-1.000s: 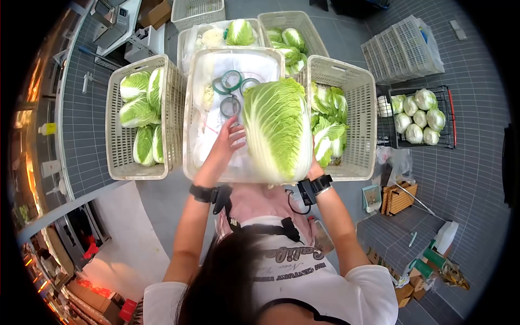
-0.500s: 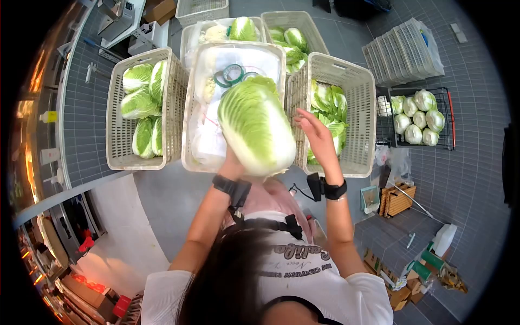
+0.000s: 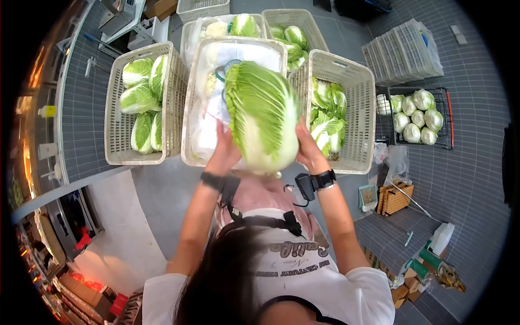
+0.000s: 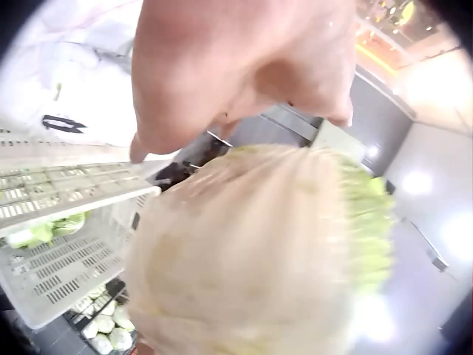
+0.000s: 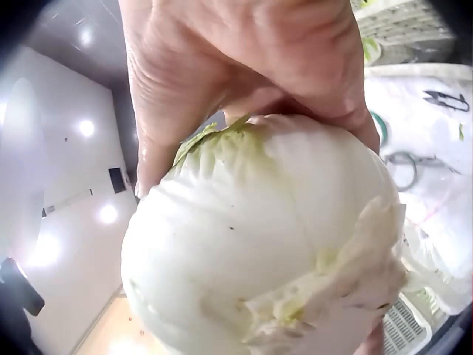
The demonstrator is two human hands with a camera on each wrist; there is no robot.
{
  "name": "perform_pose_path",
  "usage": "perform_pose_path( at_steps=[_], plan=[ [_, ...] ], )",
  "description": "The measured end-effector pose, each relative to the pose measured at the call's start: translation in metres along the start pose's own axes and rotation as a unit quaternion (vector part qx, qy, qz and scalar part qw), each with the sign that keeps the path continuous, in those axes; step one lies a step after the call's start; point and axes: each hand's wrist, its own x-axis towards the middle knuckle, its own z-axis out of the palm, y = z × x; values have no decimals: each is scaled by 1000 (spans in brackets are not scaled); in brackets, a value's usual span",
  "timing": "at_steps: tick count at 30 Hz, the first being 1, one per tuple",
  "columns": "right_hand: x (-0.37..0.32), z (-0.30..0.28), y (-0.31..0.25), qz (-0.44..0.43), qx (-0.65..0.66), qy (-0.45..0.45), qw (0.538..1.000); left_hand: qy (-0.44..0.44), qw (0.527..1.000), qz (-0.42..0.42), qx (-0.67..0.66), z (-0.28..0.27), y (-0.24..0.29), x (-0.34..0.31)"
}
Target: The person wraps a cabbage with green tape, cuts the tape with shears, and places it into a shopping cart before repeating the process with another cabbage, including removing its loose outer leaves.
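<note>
A large napa cabbage (image 3: 264,116) with green outer leaves is held up over the near part of the middle crate (image 3: 188,124). Its white base faces the person and fills much of the right wrist view. My right hand (image 3: 310,149) grips the cabbage from the right side, thumb and fingers spread round it. On the other side, my left hand (image 3: 226,151) is close beside the cabbage. The left wrist view shows a gap between the palm and the cabbage (image 4: 244,244), the fingers loosely bent. Green tape rolls (image 3: 221,71) lie partly hidden behind the leaves.
Napa cabbages lie in the left crate (image 3: 111,108), and trimmed leaves (image 3: 327,132) in the right crate (image 3: 370,119). Snips (image 5: 446,100) rest on white wrapping. A black basket (image 3: 450,116) of cabbages and stacked crates (image 3: 401,51) stand farther right.
The cabbage moved left, then slightly back right, and has been turned. Half a second ago the left hand supported it while the right was apart; now the right hand grips it and the left has loosened.
</note>
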Motion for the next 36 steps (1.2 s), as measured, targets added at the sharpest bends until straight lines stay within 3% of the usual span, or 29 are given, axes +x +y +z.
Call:
perform_pose_path(
  at_steps=[1, 2, 4, 7, 10, 11, 15, 19, 21, 24, 25, 26, 28, 29, 30, 32, 34, 36],
  plan=[
    [2, 6, 9, -5, -43, -26, 999, 11, 991, 2, 132, -21, -19, -3],
    [4, 11, 16, 5, -139, 18, 990, 31, 980, 1, 196, -35, -34, -3],
    [4, 19, 11, -44, -316, 2, 948, 59, 993, -27, 102, -30, -32, -5],
    [6, 9, 10, -121, -481, 30, 868, 59, 995, -65, -44, -18, -11, -12],
    [2, 44, -2, -24, -193, 122, 973, 46, 990, -78, -105, -5, -5, -10],
    [4, 58, -3, -85, -145, 172, 971, 38, 990, -79, -114, 1, -7, -7],
    [3, 65, -27, -85, -119, 101, 984, 30, 985, -93, -140, 13, -12, 0],
    [-8, 56, -42, -69, -132, 104, 983, 74, 985, -98, -124, 20, -13, 0],
    [-20, 55, -54, -126, -99, 84, 984, 81, 987, -87, -112, 10, -19, -1],
    [-44, 39, -62, -170, -52, 63, 982, 49, 959, -91, -263, -12, -28, 1],
    [-53, 38, -62, -175, -36, 65, 982, 145, 956, -87, -242, -17, -31, 4],
    [-58, 36, -63, -179, -20, 68, 981, 174, 954, -78, -231, -22, -33, 7],
    [-55, 11, -59, -145, 24, -148, 978, 234, 948, -64, -208, -32, -37, 10],
    [-54, 1, -57, -127, 44, -254, 958, 205, 973, -23, -106, -40, -39, 12],
    [-56, 2, -58, -76, 35, -233, 969, 174, 985, 17, -3, -44, -36, 13],
    [-69, 8, -60, 25, 19, -183, 983, 164, 986, 28, 9, -48, -37, 16],
    [-59, 6, -65, 136, -94, -167, 972, 211, 962, -24, -169, -24, -14, 23],
    [-40, -5, -51, 240, -177, -141, 944, 162, 971, -10, -175, -23, -11, 32]
  ],
)
